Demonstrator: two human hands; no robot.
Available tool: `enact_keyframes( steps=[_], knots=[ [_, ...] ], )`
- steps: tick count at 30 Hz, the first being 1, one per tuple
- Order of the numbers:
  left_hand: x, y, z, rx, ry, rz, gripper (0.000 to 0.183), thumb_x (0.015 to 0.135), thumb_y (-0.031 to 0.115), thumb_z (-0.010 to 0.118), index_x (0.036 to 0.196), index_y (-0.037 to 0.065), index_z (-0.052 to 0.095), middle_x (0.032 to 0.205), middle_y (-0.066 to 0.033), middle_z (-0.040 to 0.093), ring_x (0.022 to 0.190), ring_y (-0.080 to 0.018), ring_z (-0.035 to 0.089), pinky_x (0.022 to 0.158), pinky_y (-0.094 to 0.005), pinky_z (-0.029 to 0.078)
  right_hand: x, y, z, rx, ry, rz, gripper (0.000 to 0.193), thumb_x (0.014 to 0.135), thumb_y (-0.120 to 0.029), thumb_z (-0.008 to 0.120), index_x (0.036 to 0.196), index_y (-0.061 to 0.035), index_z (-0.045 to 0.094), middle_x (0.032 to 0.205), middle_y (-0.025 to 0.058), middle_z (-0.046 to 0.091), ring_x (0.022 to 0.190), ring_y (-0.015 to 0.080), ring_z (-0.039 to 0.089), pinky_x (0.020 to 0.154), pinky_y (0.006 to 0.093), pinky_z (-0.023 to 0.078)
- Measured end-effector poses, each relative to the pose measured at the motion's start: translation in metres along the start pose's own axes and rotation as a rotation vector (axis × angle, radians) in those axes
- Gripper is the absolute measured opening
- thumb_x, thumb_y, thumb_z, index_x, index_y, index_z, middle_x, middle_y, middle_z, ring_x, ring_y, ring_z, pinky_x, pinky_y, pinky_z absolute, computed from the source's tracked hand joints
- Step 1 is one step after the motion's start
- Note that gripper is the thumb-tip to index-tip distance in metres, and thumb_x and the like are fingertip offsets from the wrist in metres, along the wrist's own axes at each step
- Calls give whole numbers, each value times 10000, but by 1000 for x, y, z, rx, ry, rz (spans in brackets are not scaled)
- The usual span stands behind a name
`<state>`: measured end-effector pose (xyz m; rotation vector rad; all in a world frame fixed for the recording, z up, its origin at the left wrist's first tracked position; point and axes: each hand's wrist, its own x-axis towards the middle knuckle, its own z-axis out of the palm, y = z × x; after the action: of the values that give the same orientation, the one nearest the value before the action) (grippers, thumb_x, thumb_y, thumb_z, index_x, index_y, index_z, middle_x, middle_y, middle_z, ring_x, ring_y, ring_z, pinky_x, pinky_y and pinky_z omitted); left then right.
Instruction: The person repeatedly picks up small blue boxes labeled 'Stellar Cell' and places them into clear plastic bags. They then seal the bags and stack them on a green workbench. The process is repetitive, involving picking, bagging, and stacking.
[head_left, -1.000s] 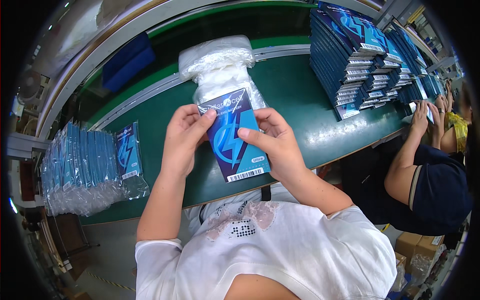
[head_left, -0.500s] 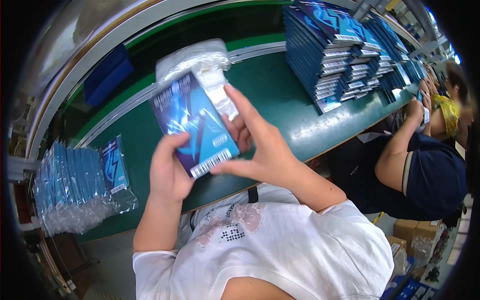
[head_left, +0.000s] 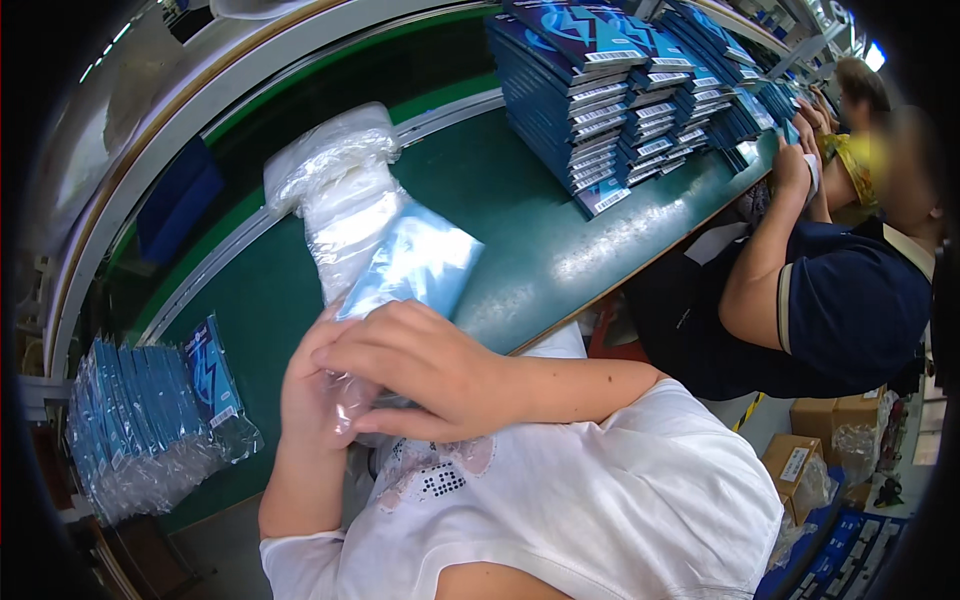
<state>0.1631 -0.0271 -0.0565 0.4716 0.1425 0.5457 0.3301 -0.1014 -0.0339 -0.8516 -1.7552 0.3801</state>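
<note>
A flat blue box [head_left: 425, 262] in a clear plastic bag is tilted over the table in front of me, its upper face bright with glare. My left hand [head_left: 318, 385] is closed round its near end. My right hand [head_left: 425, 365] crosses over the left one, its fingers closed on the bag's loose clear end [head_left: 348, 400]. The hands hide the near edge of the box. Just beyond lies a pile of clear plastic bags [head_left: 345, 215], partly covered by the box.
Bagged blue boxes [head_left: 150, 400] stand in a row at the left of the green table [head_left: 240, 310]. Tall stacks of dark blue boxes [head_left: 570, 110] rise at the back right. A co-worker in a navy shirt [head_left: 850, 300] sits at the right, near cardboard cartons [head_left: 795, 465].
The box has been turned so that its barcode edge and dark printed front no longer show. My right hand has moved left over my left hand, onto the bag's end. The view has shifted slightly.
</note>
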Motion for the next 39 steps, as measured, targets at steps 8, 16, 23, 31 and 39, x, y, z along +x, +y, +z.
enact_keyframes(
  steps=[8, 16, 23, 31, 39],
  knots=[
    [-82, 58, -25, 1693, 1054, 717, 494, 861, 57, 463, 1334, -46, 364, 1330, -201, 407, 1203, -317, 436, 1023, -385, 329, -77, 68, -108, -1047, 560, 540, 728, 700, -221, 759, 1256, 57, 380, 1180, 242, 449, 1099, 374, 432, 954, 438, 347],
    [-75, 67, -45, 2341, 1153, 321, 643, 904, 319, 557, 1372, -42, 305, 1443, -245, 260, 1360, -388, 208, 1109, -438, 174, -93, 102, -139, -1156, 587, 800, 936, 608, -308, 819, 1284, 122, 335, 1120, 245, 530, 1063, 377, 493, 925, 405, 397],
    [88, 43, 42, 1842, 330, 569, 484, 892, 273, 587, 1261, -19, 474, 1315, -185, 457, 1244, -282, 418, 1049, -349, 290, -101, 91, -129, -1058, 629, 836, 887, 623, -280, 813, 1269, 118, 352, 1150, 258, 525, 1077, 381, 493, 926, 404, 397],
    [343, 30, 20, 766, 353, 2, 987, 731, 740, 487, 1371, 3, 337, 1394, -214, 370, 1333, -377, 258, 1068, -602, 102, -102, 96, -129, -1080, 621, 770, 847, 628, -265, 803, 1257, 108, 375, 1160, 265, 527, 1089, 392, 500, 936, 423, 392],
    [359, 44, -9, 767, 464, 33, 884, 750, 601, 556, 1429, 118, 262, 1472, -195, 200, 1366, -355, 167, 1046, -622, 157, -96, 92, -127, -1009, 572, 837, 873, 645, -261, 796, 1310, 74, 340, 1182, 280, 511, 1136, 412, 470, 975, 455, 346]
  ],
)
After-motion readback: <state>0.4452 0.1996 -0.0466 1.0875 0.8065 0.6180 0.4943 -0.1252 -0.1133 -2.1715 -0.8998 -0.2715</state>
